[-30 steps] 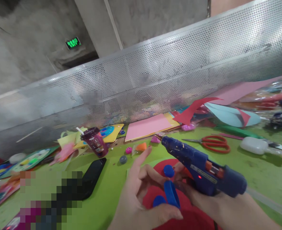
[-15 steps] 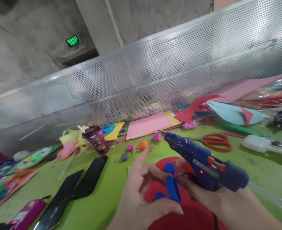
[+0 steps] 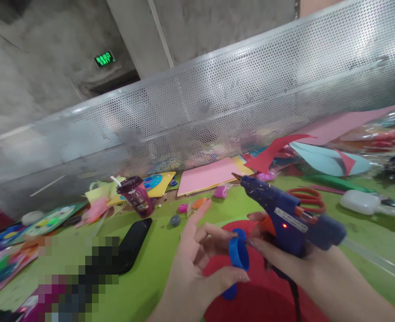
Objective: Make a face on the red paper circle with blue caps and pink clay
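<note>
- A blue cap [image 3: 238,255] is pinched edgewise between thumb and fingers of the left hand [image 3: 197,268], over a red disc [image 3: 251,297].
- It is judged light, stiff and smooth, and best taken by the rim.
- A glue gun [image 3: 284,217] is clasped in the closed right hand [image 3: 294,268].
- Counted: two caps, with a second cap [image 3: 230,293] lying below the thumb; one gun; one pair of scissors [image 3: 306,199].

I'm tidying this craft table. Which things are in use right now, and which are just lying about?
In use: cap in left hand; glue gun in right hand; red disc beneath them.
Lying about: scissors, phone, cup, pink paper, white bottle.
</note>
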The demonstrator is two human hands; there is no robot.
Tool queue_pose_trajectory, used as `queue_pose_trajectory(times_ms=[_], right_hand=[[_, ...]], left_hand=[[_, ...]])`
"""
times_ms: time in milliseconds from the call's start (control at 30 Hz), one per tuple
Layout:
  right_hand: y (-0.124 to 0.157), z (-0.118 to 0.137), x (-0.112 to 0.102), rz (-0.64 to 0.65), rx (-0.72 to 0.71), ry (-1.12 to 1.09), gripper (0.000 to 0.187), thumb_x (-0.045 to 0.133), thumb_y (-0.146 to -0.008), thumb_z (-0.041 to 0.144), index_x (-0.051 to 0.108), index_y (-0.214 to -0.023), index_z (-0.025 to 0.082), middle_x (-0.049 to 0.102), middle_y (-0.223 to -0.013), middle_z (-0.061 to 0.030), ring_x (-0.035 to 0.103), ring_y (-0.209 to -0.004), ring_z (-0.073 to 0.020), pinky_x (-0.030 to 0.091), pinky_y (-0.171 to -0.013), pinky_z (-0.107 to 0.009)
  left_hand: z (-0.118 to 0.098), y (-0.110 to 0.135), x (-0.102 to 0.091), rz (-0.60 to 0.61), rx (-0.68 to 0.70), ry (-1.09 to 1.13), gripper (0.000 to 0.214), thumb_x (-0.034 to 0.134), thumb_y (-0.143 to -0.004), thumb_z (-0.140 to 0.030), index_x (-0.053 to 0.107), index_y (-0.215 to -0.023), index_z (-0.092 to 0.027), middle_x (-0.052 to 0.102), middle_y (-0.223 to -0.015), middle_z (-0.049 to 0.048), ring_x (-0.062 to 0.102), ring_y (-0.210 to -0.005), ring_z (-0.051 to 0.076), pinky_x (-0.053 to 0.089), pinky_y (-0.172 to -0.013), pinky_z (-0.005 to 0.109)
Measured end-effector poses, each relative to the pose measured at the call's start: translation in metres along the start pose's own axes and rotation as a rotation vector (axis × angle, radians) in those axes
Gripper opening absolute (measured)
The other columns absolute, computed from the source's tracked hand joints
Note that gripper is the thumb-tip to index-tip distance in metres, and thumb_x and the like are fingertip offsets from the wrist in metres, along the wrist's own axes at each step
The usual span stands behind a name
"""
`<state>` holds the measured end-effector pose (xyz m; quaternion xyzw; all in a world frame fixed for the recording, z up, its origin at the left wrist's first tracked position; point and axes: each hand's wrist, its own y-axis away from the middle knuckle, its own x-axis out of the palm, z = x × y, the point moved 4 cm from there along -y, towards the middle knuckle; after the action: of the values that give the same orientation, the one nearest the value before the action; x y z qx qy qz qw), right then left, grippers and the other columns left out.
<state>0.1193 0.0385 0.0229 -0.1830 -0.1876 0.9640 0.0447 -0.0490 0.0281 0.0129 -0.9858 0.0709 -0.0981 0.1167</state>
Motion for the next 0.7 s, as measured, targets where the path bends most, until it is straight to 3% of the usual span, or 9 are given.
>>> queue_pose_trajectory(times_ms=[133, 233, 400, 600, 700], right_hand=[[-0.003, -0.002, 0.001, 0.017, 0.080, -0.069, 0.025, 0.057, -0.072, 0.041, 0.066, -0.083, 0.021, 0.065, -0.059, 0.0003, 0.058, -0.046, -0.0167, 0.049, -0.043, -0.024], [-0.002, -0.005, 0.000, 0.033, 0.121, -0.124, 0.027, 0.059, -0.070, 0.043, 0.065, -0.085, 0.021, 0.063, -0.056, 0.0008, 0.058, -0.046, -0.0170, 0.049, -0.042, -0.024], [-0.001, 0.000, 0.001, 0.057, 0.090, -0.147, 0.022, 0.064, -0.065, 0.041, 0.065, -0.076, 0.022, 0.067, -0.065, -0.0006, 0.062, -0.055, -0.0185, 0.051, -0.047, -0.023], [0.000, 0.000, 0.005, 0.086, 0.094, -0.116, 0.025, 0.060, -0.069, 0.047, 0.066, -0.077, 0.023, 0.061, -0.051, 0.0015, 0.056, -0.042, -0.0165, 0.049, -0.041, -0.024], [0.000, -0.001, 0.006, 0.077, 0.064, -0.103, 0.026, 0.060, -0.069, 0.048, 0.066, -0.073, 0.023, 0.064, -0.054, 0.0002, 0.059, -0.046, -0.0173, 0.051, -0.044, -0.024]], left_hand=[[0.000, -0.005, -0.003, 0.045, 0.050, 0.022, 0.091, 0.079, -0.058, -0.013, 0.027, -0.132, -0.027, 0.062, -0.090, -0.0003, 0.061, -0.077, 0.015, 0.050, -0.068, 0.026], [-0.002, -0.010, -0.008, 0.025, 0.070, -0.027, 0.090, 0.077, -0.061, -0.014, 0.025, -0.134, -0.026, 0.062, -0.090, 0.0000, 0.061, -0.077, 0.015, 0.049, -0.071, 0.029], [-0.005, -0.017, -0.016, -0.029, 0.073, -0.119, 0.088, 0.074, -0.064, -0.018, 0.024, -0.136, -0.024, 0.061, -0.089, 0.0003, 0.059, -0.079, 0.014, 0.047, -0.071, 0.029], [-0.006, -0.016, -0.018, -0.045, 0.105, -0.212, 0.083, 0.074, -0.064, -0.021, 0.029, -0.134, -0.024, 0.062, -0.091, 0.0020, 0.059, -0.079, 0.016, 0.047, -0.069, 0.030], [-0.003, -0.012, -0.015, -0.028, 0.147, -0.270, 0.080, 0.077, -0.062, -0.020, 0.034, -0.129, -0.024, 0.063, -0.090, 0.0013, 0.060, -0.077, 0.015, 0.048, -0.067, 0.029]])
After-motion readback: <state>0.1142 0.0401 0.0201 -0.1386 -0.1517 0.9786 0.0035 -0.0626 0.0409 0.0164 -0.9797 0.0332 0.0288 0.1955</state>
